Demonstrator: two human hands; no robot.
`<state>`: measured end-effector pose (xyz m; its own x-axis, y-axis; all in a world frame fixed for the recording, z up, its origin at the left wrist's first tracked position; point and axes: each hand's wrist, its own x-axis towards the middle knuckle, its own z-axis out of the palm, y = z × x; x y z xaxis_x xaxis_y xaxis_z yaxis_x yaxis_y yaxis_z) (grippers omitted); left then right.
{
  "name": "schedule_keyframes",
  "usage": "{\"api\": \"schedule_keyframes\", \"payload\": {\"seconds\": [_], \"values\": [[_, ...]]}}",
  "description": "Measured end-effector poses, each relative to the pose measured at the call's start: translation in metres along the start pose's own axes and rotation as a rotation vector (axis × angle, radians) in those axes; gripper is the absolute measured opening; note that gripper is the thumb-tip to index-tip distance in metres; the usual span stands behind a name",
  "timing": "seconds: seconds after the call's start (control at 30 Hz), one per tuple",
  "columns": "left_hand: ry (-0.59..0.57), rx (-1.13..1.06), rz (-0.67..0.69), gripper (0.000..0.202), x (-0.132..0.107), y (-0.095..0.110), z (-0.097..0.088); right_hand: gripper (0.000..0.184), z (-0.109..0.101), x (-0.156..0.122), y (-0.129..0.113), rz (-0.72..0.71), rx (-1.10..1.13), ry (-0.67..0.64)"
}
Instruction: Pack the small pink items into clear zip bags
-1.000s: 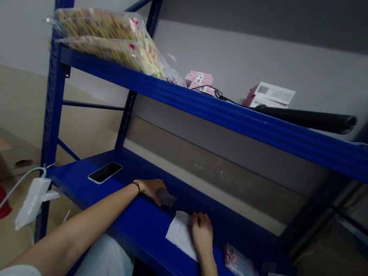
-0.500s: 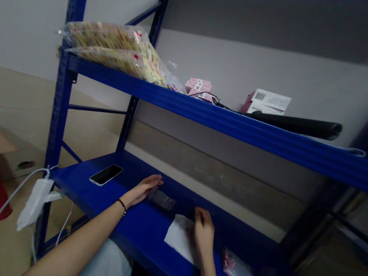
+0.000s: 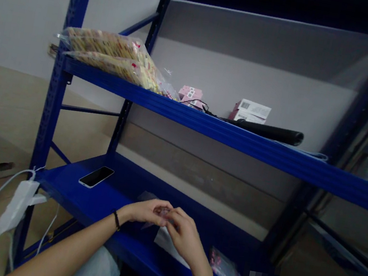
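My left hand (image 3: 147, 211) is closed on a small clear plastic bag (image 3: 162, 210), and parts of the film show behind and below the fingers. My right hand (image 3: 185, 236) meets it at the bag, its fingertips pinched together; what they hold is hidden. Something pinkish shows through the film between the hands, too small to name. Under my right hand a white sheet of paper (image 3: 168, 244) lies on the blue shelf (image 3: 134, 181). To the right lies another clear bag with pink pieces (image 3: 223, 269).
A phone (image 3: 96, 176) lies at the shelf's left. Above runs an upper shelf beam (image 3: 186, 122) with bulky filled bags (image 3: 109, 55), pink boxes (image 3: 191, 94), white-and-pink boxes (image 3: 252, 109) and a black tube-like object (image 3: 272, 133). A white power strip (image 3: 17, 206) hangs by the left post.
My hands were apart and are now together over the shelf. My right hand moved left off the paper, and my left hand moved slightly down with the plastic bag. The view shifted.
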<state>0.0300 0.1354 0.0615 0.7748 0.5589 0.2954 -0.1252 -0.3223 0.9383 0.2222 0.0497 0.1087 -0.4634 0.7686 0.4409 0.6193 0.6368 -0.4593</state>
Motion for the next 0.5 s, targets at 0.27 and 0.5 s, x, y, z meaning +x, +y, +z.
{"api": "schedule_keyframes", "payload": {"seconds": [0.27, 0.5], "values": [[-0.095, 0.224, -0.030, 0.044, -0.007, 0.019, 0.007, 0.032, -0.007, -0.022, -0.011, -0.015, 0.016, -0.222], [-0.100, 0.654, 0.051, 0.052, -0.010, 0.035, 0.006, 0.031, 0.006, -0.042, 0.005, 0.055, 0.199, -0.038]]}}
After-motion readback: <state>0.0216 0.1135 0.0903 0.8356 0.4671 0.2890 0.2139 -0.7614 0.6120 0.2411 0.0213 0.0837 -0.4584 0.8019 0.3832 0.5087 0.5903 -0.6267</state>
